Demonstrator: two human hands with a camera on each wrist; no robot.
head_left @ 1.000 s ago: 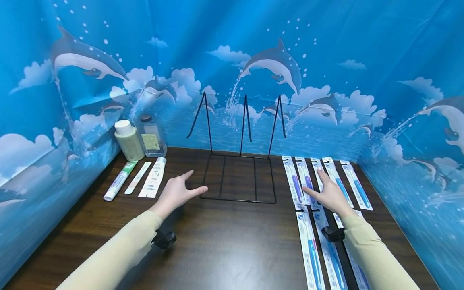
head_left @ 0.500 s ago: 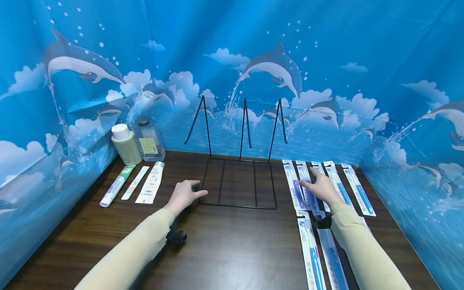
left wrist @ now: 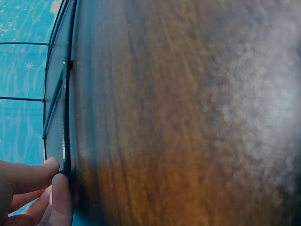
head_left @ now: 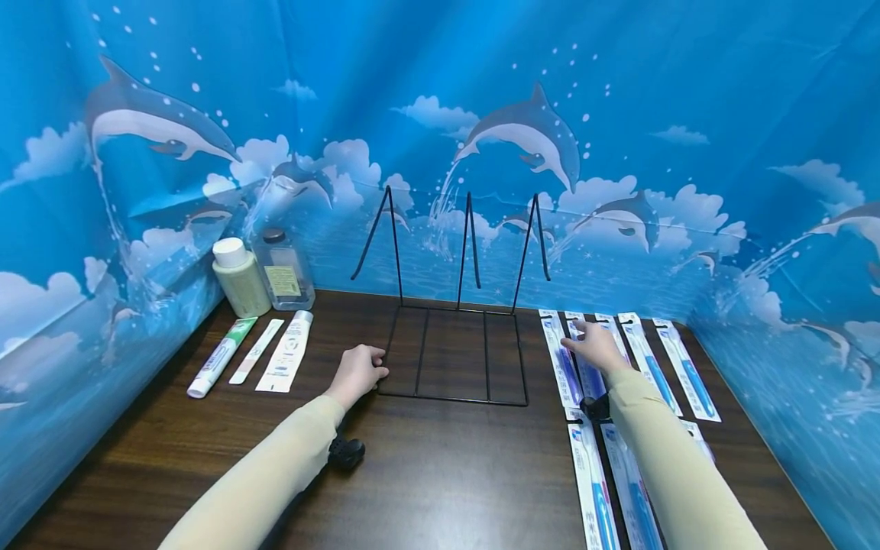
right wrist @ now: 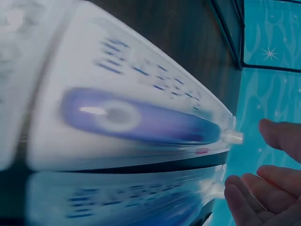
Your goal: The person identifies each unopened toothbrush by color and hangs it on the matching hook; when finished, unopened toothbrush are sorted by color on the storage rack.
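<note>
A black wire rack (head_left: 452,400) stands on the table, its base flat and three bent prongs rising at the back. My left hand (head_left: 357,374) is at its front left corner; in the left wrist view the thumb and fingers (left wrist: 60,197) pinch the wire (left wrist: 66,117) there. Over the far rows of packaged toothbrushes (head_left: 560,359), my right hand (head_left: 596,347) hovers with fingers loosely bent and nothing in them. From the right wrist, a purple-handled toothbrush package (right wrist: 141,117) lies below, with thumb and fingertips (right wrist: 240,197) apart near its far end.
More toothbrush packs (head_left: 593,481) lie nearer on the right, partly under my right sleeve. At the left are a toothpaste tube (head_left: 221,359), a slim white pack (head_left: 257,351), a white tube (head_left: 287,353), a green bottle (head_left: 242,283) and a clear bottle (head_left: 283,273).
My left hand has moved right to the rack's front corner and closed its fingers on the wire. The right hand has shifted left over the toothbrush packs, its fingers bending in.
</note>
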